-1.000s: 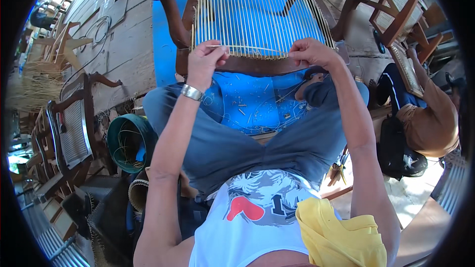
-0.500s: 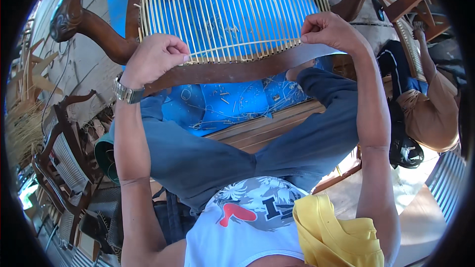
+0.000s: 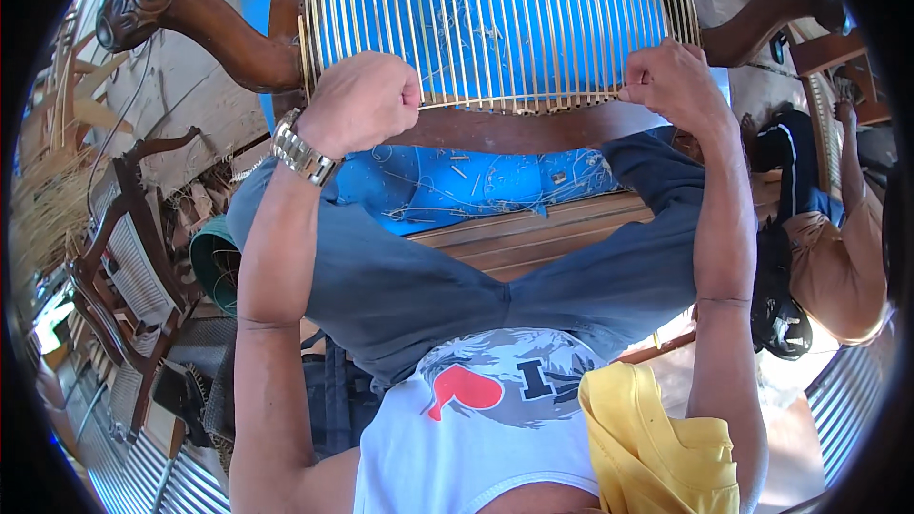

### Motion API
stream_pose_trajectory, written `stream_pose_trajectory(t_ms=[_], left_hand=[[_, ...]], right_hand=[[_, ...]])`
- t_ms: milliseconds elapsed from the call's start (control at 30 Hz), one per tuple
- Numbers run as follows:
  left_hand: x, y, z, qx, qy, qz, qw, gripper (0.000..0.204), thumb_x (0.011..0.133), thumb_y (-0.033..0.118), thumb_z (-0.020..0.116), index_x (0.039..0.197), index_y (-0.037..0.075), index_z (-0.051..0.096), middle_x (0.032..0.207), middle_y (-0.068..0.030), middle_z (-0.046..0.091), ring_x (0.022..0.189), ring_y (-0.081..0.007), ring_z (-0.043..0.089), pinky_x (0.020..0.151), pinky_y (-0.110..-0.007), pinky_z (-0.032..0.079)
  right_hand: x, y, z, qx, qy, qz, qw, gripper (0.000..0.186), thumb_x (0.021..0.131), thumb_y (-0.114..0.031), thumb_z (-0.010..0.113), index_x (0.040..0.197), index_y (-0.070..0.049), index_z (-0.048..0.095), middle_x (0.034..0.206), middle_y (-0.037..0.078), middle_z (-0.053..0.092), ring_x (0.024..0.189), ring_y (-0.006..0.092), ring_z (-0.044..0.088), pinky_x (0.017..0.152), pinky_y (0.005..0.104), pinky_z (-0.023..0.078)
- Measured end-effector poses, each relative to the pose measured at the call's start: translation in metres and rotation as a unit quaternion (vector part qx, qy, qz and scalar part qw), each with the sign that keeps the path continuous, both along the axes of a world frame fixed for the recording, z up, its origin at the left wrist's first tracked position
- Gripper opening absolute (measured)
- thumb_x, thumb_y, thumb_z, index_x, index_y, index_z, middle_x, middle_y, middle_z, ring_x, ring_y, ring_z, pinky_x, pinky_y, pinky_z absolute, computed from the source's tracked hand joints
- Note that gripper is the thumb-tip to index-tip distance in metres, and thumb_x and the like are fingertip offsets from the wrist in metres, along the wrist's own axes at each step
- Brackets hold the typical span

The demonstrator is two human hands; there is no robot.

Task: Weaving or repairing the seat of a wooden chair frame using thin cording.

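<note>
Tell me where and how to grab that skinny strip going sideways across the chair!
Probably pinch the strip at two spots, beside the left hand and right hand, coming from the near side over the brown rail. It's long, thin and stretched sideways near that rail, so one pinch might let it slacken.

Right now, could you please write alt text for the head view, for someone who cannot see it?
A left hand and a right hand hold a pale strand between them, crossing parallel strands strung on a dark wooden chair frame. A blue sheet lies below.
</note>
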State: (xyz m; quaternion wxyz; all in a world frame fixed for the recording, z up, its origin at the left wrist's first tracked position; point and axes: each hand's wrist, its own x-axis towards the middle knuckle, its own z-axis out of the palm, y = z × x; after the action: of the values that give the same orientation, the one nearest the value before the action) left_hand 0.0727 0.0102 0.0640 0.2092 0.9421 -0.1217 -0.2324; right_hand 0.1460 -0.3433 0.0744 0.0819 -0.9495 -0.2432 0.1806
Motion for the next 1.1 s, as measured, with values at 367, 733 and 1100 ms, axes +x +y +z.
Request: stream_pose_trajectory(t_ms=[367, 733, 1100], left_hand=[[0.003, 0.008, 0.017, -0.091, 0.063, -0.01, 0.994, 0.017, 0.076, 0.018, 0.067, 0.076, 0.001, 0.065, 0.074, -0.0123, 0.062, 0.07, -0.0284, 0.061, 0.066, -0.039, 0.046], [0.014, -0.019, 0.021, -0.174, -0.077, 0.033, 0.981, 0.016, 0.09, 0.013, 0.06, 0.099, 0.005, 0.069, 0.084, -0.0085, 0.065, 0.08, -0.0238, 0.059, 0.074, -0.034, 0.045], [0.025, -0.045, 0.01, -0.227, -0.033, 0.055, 0.972, 0.017, 0.089, 0.015, 0.06, 0.098, 0.003, 0.068, 0.088, -0.0128, 0.067, 0.084, -0.0302, 0.061, 0.076, -0.04, 0.047]], right_hand=[[0.012, -0.017, -0.007, 0.061, 0.074, 0.051, 0.994, 0.014, 0.075, -0.019, 0.068, 0.076, -0.004, 0.069, 0.069, 0.011, 0.066, 0.071, 0.026, 0.066, 0.073, 0.0379, 0.051], [0.007, -0.009, -0.014, 0.044, -0.337, 0.069, 0.938, 0.039, 0.091, -0.017, 0.061, 0.129, -0.009, 0.055, 0.123, 0.017, 0.06, 0.123, 0.032, 0.054, 0.108, 0.0491, 0.037], [-0.001, 0.055, -0.006, 0.279, -0.019, 0.065, 0.958, 0.024, 0.09, -0.027, 0.063, 0.09, -0.004, 0.068, 0.074, 0.018, 0.063, 0.067, 0.0333, 0.061, 0.062, 0.0399, 0.048]])
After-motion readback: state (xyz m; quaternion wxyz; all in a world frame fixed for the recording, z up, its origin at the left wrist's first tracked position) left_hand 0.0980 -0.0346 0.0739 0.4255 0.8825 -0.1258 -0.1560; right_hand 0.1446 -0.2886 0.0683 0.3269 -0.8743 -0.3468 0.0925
